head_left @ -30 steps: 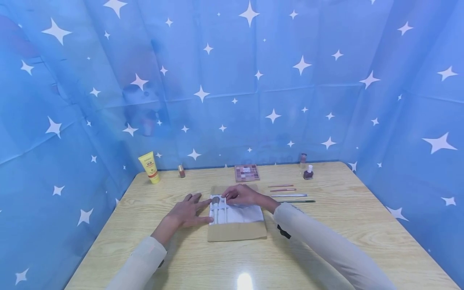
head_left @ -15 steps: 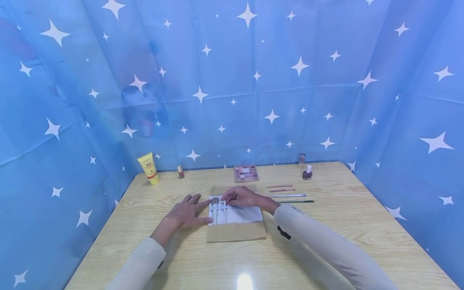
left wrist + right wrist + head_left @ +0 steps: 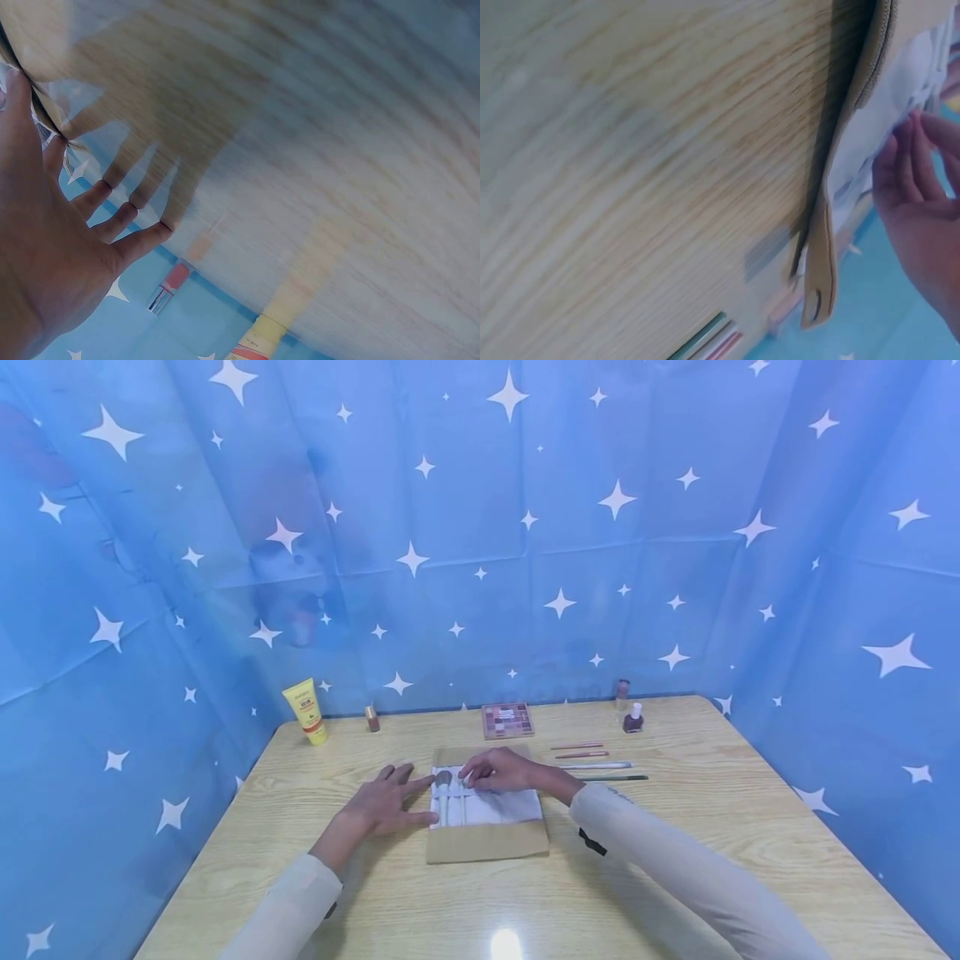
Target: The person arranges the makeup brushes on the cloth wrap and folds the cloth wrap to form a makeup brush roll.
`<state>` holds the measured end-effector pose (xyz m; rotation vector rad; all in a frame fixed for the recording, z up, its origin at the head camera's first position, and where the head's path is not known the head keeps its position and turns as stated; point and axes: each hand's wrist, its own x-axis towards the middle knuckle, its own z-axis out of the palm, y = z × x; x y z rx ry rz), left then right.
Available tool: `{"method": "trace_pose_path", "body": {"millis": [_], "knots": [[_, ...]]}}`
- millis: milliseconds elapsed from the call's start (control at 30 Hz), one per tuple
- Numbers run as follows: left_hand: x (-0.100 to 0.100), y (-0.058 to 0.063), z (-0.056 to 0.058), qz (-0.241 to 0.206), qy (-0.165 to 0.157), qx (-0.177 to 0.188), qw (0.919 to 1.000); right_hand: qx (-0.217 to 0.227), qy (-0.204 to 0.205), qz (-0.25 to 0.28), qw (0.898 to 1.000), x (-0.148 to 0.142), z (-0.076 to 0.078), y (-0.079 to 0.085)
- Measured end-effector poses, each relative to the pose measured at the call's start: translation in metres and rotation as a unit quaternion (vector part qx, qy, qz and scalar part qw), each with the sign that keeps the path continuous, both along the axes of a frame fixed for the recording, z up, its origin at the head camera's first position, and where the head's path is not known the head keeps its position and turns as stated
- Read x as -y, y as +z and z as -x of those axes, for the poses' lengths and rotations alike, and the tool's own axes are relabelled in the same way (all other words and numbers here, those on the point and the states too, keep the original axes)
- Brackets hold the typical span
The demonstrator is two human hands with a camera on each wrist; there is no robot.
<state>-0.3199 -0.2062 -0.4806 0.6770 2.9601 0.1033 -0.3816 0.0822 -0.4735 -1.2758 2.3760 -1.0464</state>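
A tan brush roll (image 3: 487, 843) with a white lining lies unfolded on the table. In its left part a large makeup brush (image 3: 443, 797) stands under the lining's strap, and a slimmer makeup brush (image 3: 462, 810) lies to its right. My right hand (image 3: 504, 770) reaches over the roll, and its bent thumb and fingers pinch the slim brush near the top; the fingers partly cover it. My left hand (image 3: 382, 803) rests with spread fingers at the roll's left edge, index finger and thumb touching that edge. In the right wrist view the right hand (image 3: 922, 180) is against the white lining.
Several slim brushes or pencils (image 3: 592, 766) lie right of the roll. Behind stand a yellow tube (image 3: 306, 712), a small lip gloss tube (image 3: 372, 718), an eyeshadow palette (image 3: 507, 721), a nail polish bottle (image 3: 633, 720) and a small clear bottle (image 3: 622, 692). A starry curtain surrounds the table.
The right hand's fingers have shifted slightly toward the person along the slim brush. The left hand stays in place; the head view has tilted a little.
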Motion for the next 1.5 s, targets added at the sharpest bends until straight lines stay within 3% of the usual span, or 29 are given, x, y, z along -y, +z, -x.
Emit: {"method": "trace_pose_path", "body": {"millis": [433, 1167, 1500], "knots": [[-0.001, 0.0, -0.001, -0.007, 0.004, 0.005, 1.0, -0.017, -0.014, -0.011, 1.0, -0.028, -0.003, 0.01], [0.0, 0.001, -0.002, -0.021, 0.004, 0.014, 0.9997, 0.009, -0.027, 0.005, 1.0, -0.1, -0.005, 0.031], [0.001, 0.0, -0.001, -0.018, 0.002, 0.016, 0.9997, -0.021, -0.05, 0.005, 0.999, -0.13, -0.003, 0.034]]}}
